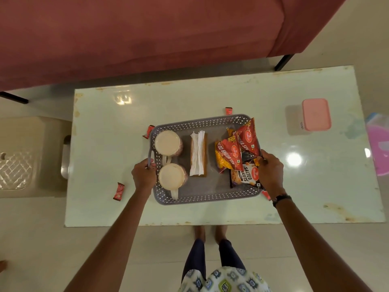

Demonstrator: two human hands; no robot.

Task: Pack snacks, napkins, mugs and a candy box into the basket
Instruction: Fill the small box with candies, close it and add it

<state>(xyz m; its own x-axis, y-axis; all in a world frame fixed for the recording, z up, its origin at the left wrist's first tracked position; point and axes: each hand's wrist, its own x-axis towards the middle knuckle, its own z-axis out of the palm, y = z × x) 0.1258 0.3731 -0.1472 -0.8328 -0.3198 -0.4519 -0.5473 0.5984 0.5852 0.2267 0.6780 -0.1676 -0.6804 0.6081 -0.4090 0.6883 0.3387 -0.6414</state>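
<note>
The basket (202, 123) sits mid-table (109, 114), long axis running left to right, already holding two mugs (168, 142), a napkin stack (197, 153) and snack packets (228, 157). The left hand (144, 175) is closed around the left handle; the right hand (270, 171) seems to grip the right rim, though packets hide the fingers. The pink box (315, 114), probably the candy box, stands well apart to the far right, nearer the right hand.
</note>
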